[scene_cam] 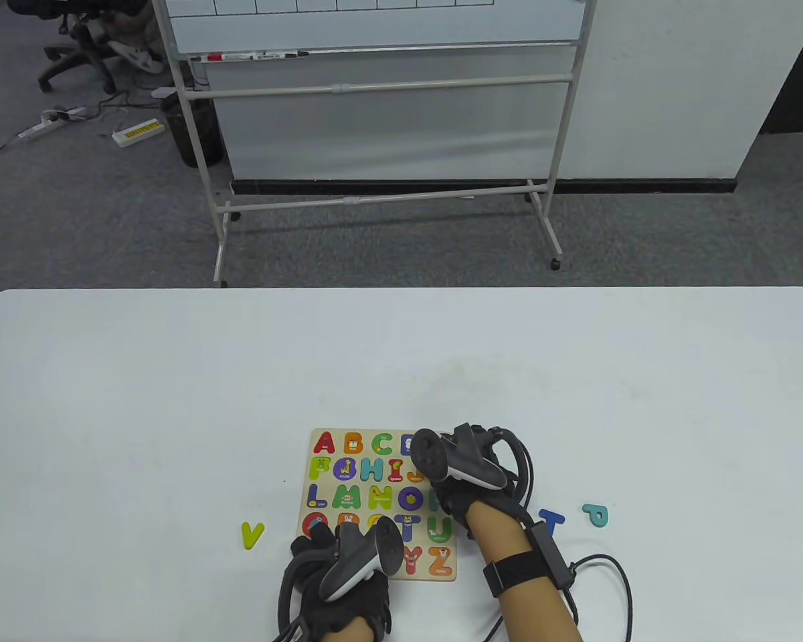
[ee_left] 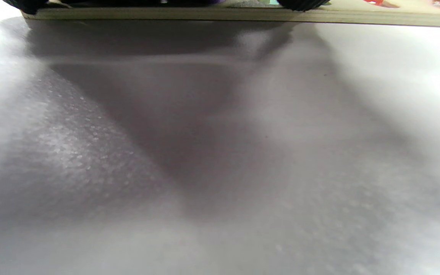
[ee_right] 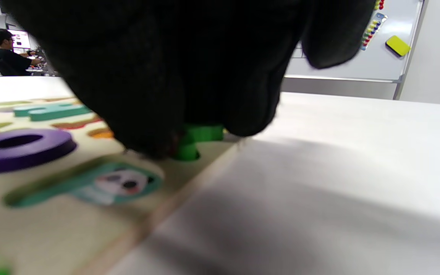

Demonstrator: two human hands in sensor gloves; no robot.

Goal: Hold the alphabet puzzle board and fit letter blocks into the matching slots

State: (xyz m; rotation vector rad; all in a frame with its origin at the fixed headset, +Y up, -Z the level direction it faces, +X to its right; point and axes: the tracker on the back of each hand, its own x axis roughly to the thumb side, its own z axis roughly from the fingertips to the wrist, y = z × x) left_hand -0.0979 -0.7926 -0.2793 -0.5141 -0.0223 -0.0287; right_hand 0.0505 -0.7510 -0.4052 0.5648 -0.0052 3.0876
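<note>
The alphabet puzzle board (scene_cam: 328, 498) lies flat at the table's near middle, most slots filled with coloured letters. My left hand (scene_cam: 314, 537) rests on its near-left corner and holds it down; its fingertips (ee_left: 300, 4) show on the board edge (ee_left: 220, 14). My right hand (scene_cam: 445, 500) is over the board's right edge. In the right wrist view its fingers (ee_right: 250, 110) press on a green letter block (ee_right: 201, 134) at the edge of the board (ee_right: 52, 229). An empty teal slot with a panda picture (ee_right: 120, 183) lies beside a purple O (ee_right: 17, 147).
Loose letters lie on the table: a yellow-green V (scene_cam: 252, 533) left of the board, a blue T (scene_cam: 554, 518) and a teal P (scene_cam: 595, 515) to the right. A cable (scene_cam: 615, 575) trails from my right forearm. A whiteboard stand (scene_cam: 381, 200) is beyond the table.
</note>
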